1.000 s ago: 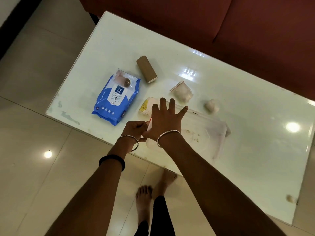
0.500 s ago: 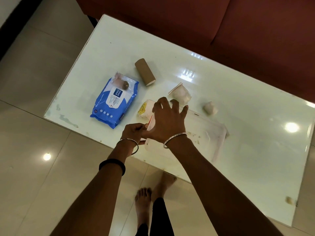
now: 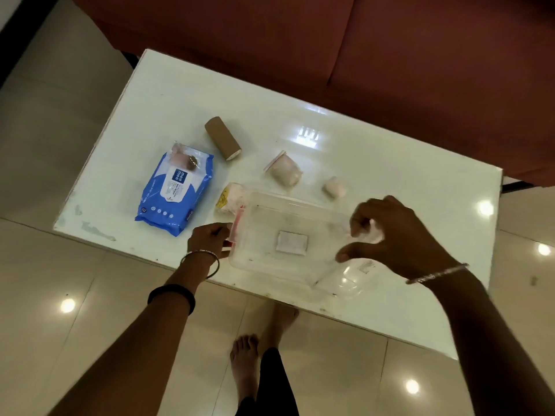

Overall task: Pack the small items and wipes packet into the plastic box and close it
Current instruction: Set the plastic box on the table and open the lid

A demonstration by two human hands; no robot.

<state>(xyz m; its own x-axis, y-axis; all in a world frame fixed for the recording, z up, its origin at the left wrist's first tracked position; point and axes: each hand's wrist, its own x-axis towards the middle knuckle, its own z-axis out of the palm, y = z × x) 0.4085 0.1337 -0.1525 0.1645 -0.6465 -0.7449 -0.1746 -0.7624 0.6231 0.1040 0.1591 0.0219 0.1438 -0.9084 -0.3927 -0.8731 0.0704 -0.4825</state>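
You work over a glossy white glass-look table (image 3: 390, 187) that mirrors the ceiling lights. Your clear, smooth plastic box (image 3: 270, 265) shows a white paper label through its base. The blue wipes packet (image 3: 177, 190) is shiny plastic film; the brown roll (image 3: 222, 142) looks matt, like cardboard. Thin metal bangles (image 3: 437, 274) glint at your wrists. Polished beige floor tiles (image 3: 60, 280) gleam below a matt maroon cloth sofa (image 3: 420, 55).
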